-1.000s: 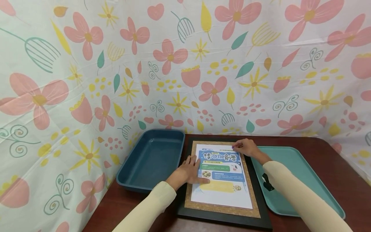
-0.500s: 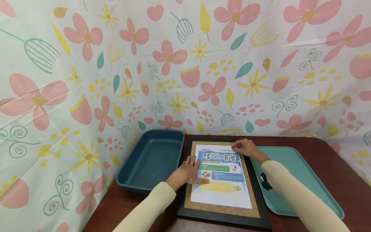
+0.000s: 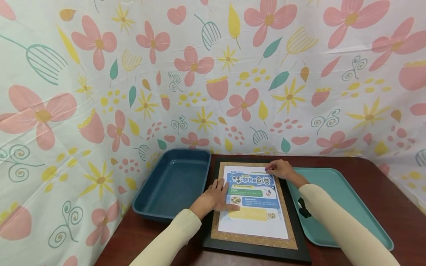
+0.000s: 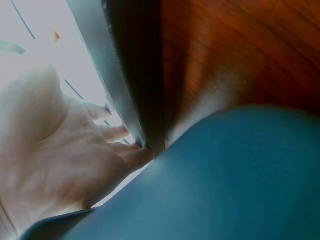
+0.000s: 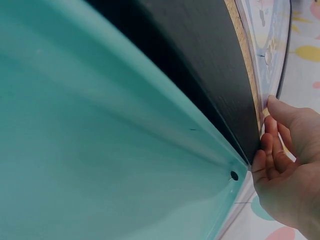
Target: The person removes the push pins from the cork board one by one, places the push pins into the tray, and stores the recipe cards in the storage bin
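A printed poster point(image 3: 253, 227) with coloured text blocks lies on a cork board point(image 3: 291, 242) in a black frame point(image 3: 256, 253). Spread over the poster's left side, my left hand point(image 3: 216, 195) presses it down with straight fingers; the left wrist view shows that hand point(image 4: 65, 145) beside the frame's edge point(image 4: 117, 75). At the poster's top right corner, my right hand point(image 3: 282, 169) pinches a small purple pushpin point(image 3: 266, 169), whose tip is hidden. The right wrist view has the thumb and curled fingers of this hand point(image 5: 290, 155) at the board's far edge.
A deep blue tray point(image 3: 171, 212) stands left of the board. To the right lies a shallow teal tray point(image 3: 336, 195), partly under the right forearm, with a small black item point(image 3: 303, 208) at its left side. Patterned cloth point(image 3: 213, 92) hangs behind the brown table point(image 3: 362, 173).
The whole head view shifts very slightly. Both hands keep their places on the poster, and the right hand still holds the pushpin at the same corner.
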The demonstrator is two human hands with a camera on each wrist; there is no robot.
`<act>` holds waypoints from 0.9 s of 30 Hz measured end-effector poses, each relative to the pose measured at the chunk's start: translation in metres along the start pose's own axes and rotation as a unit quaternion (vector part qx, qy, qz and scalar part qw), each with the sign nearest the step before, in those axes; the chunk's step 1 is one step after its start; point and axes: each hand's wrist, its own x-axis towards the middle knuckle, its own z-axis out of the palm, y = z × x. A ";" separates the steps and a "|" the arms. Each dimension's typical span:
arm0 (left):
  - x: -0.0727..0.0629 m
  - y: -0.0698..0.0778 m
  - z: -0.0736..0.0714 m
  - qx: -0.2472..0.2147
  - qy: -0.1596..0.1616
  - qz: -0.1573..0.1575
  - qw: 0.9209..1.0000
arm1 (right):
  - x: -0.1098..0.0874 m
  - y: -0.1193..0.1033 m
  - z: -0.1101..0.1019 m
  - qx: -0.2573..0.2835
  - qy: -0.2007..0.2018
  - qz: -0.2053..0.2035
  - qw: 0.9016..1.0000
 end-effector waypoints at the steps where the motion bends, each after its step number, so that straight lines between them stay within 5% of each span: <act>1: 0.000 0.000 0.000 0.000 0.000 -0.001 1.000 | 0.000 0.000 0.000 -0.002 -0.001 0.001 1.000; 27: 0.008 -0.001 0.007 0.002 -0.002 -0.007 1.000 | 0.003 0.006 0.004 -0.006 0.003 0.006 1.000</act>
